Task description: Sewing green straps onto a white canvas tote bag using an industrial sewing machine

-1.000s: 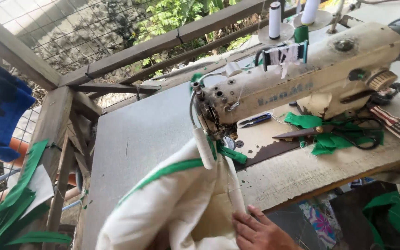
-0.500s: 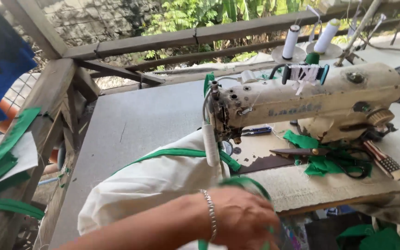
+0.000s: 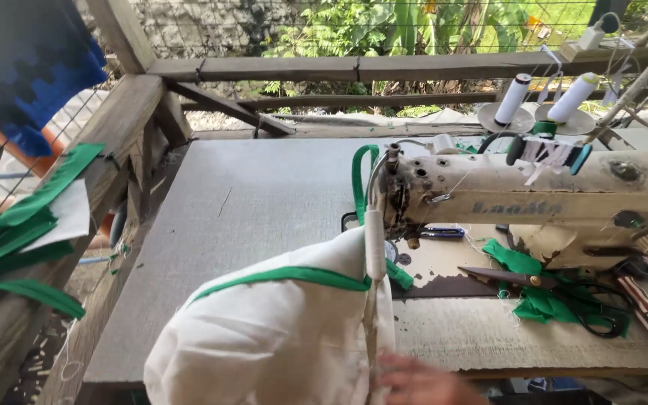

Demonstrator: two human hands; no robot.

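White cloth (image 3: 279, 337) with green trim hangs over the counter's (image 3: 249, 202) front edge; one blurred hand (image 3: 421, 381), cut off below, touches it, grip unclear.

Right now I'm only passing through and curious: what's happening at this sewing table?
A person sits at an old cream sewing machine on a grey table. One hand, blurred at the bottom edge, touches a white fabric piece with green trim bunched at the needle end. Scissors lie on green scraps beside it.
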